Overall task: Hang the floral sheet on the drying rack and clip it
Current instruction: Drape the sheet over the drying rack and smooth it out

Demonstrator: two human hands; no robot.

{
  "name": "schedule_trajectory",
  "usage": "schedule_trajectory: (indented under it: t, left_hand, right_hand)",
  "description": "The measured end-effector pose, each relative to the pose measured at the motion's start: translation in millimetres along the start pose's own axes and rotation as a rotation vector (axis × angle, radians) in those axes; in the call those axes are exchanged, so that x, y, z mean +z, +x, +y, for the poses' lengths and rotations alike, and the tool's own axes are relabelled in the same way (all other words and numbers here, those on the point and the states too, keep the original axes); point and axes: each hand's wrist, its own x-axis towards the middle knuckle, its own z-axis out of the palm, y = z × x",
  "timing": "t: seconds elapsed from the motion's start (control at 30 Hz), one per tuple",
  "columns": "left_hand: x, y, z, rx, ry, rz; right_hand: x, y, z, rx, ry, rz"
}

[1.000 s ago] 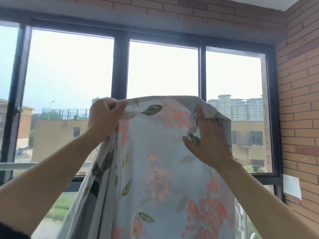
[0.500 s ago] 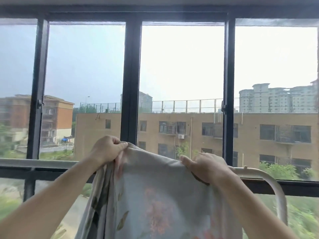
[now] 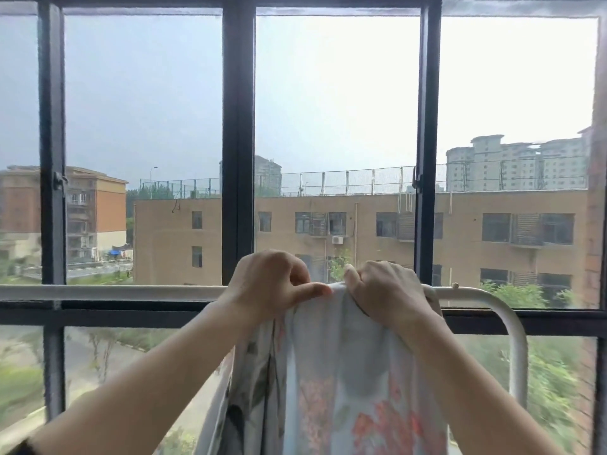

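So, quick read from my end: the sheet (image 3: 345,372) hangs straight down below the fingers, with its top fold bunched up right at the rack (image 3: 115,293) rail. The left hand (image 3: 269,284) has its fingers curled in and the thumb laid along the fold, pinching cloth. The right hand (image 3: 384,290) is curled over the fold just beside it, knuckles up, gripping fabric too. Only a narrow bit of fold shows between the two sets of fingertips. The stuff looks thin, light and floppy, zero stiffness, so I reckon it'll sag and slide off that smooth rail wherever nothing holds it. Best grip imo is the top edge itself, pinched between thumb and fingers, then spread outward along the rail. What I can't see is the stretch of rail under the fingers, so no idea if the cloth actually goes over it or just sits in front. The far side of the sheet is hidden, its bottom is cut off below the wrists, and the lower edges are smeared. No clips in view, though a small knob (image 3: 455,286) sits on the rail past the right fingers and I can't tell what it is.
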Motion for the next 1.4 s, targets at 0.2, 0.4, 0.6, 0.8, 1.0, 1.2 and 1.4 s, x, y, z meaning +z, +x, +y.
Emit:
schedule_trajectory:
  t: [0.2, 0.4, 0.6, 0.8, 1.0, 1.2, 1.4]
  left_hand:
    - [2.0, 0.5, -3.7, -0.046, 0.064, -0.029]
    - [3.8, 4.7, -3.9, -0.047, 0.040, -0.045]
    - [3.9, 2.3, -6.1, -0.020, 0.051, -0.039]
    - [6.0, 2.9, -10.0, -0.026, 0.053, -0.025]
    - [5.8, 2.9, -10.1, -0.020, 0.046, -0.021]
    - [1.9, 0.5, -14.4, -0.037, 0.038, -0.029]
    - [-1.2, 2.8, -15.0, -0.086, -0.005, -0.091]
  right_hand:
    - [-8.2, -25.7, 14.1, 0.025, 0.379, 0.238]
    - [-3.4, -96.3, 33.8, 0.179, 0.484, 0.586]
    - [43.2, -152.8, 48.5, 0.432, 0.550, 0.315]
    - [91.7, -194.0, 32.2, 0.452, 0.761, 0.024]
    - [115.5, -202.9, 15.1, 0.498, 0.812, -0.079]
    - [135.9, -220.0, 17.1, 0.532, 0.759, -0.131]
    - [68.8, -205.4, 16.8, 0.481, 0.825, -0.013]
